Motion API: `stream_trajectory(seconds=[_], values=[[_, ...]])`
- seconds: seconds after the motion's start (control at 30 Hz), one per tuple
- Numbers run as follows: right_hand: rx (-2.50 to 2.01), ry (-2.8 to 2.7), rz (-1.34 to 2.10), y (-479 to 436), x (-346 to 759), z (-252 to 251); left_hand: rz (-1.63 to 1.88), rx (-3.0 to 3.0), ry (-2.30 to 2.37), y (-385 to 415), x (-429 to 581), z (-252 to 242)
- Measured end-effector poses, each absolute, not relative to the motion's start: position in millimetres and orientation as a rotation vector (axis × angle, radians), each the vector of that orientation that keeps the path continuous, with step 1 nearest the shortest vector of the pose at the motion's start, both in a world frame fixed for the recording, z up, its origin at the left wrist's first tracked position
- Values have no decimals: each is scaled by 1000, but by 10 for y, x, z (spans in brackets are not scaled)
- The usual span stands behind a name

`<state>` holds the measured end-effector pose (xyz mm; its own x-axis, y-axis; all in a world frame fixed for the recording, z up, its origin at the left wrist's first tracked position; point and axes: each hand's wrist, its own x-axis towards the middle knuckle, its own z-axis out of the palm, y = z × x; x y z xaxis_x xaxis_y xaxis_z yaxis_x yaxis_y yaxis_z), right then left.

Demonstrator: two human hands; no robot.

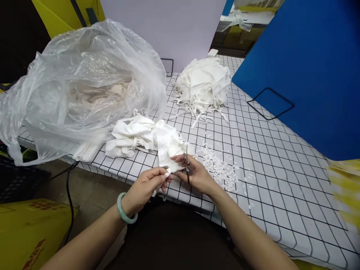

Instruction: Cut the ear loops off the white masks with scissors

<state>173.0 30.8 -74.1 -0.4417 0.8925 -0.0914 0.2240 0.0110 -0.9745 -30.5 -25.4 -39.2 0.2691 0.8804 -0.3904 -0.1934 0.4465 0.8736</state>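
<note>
My left hand (153, 183), below a green bangle, pinches the end of a white fabric piece (166, 144) near the table's front edge. The cloth spreads away from my fingers over the tabletop. My right hand (197, 173) is closed around small scissors (188, 170), their thin blades close to the cloth; whether the blades touch it I cannot tell. Left of the piece lies a crumpled heap of white cloth (132, 137). Many small white clippings (219, 167) are scattered on the table just right of my right hand.
A large clear plastic bag (112, 63) with beige cloth inside fills the left of the table. A stack of white strapped garments (204, 80) stands at the back. A blue panel (306, 75) is on the right, and a yellow box (33, 232) sits at lower left.
</note>
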Motion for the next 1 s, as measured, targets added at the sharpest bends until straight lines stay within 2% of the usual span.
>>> stream_trajectory(seconds=[0.1, 0.23, 0.37, 0.53, 0.63, 0.7, 0.8, 0.9, 1.0], values=[[-1187, -1768, 1294, 341, 1668, -782, 809, 850, 1072, -289, -311, -373], [-1119, -1501, 1089, 478, 1623, -614, 820, 908, 1132, -285, -333, -396], [-1031, -1583, 1039, 587, 1595, -359, 896, 1046, 1169, -211, -365, -342], [-1006, -1574, 1018, 616, 1536, -297, 867, 992, 1085, -152, -395, -228], [-977, -1615, 1016, 666, 1527, -206, 894, 1187, 1167, -121, -436, -177], [-993, -1687, 1091, 723, 1539, -77, 1013, 1320, 1302, -70, -485, -161], [-1033, -1736, 1430, 843, 1563, 151, 1098, 1525, 1405, 35, -581, -152], [-982, -1691, 1711, 1000, 1562, 328, 1015, 1743, 1209, 99, -654, -103], [-922, -1677, 1795, 1167, 1530, 402, 915, 1768, 1009, 84, -661, 11]])
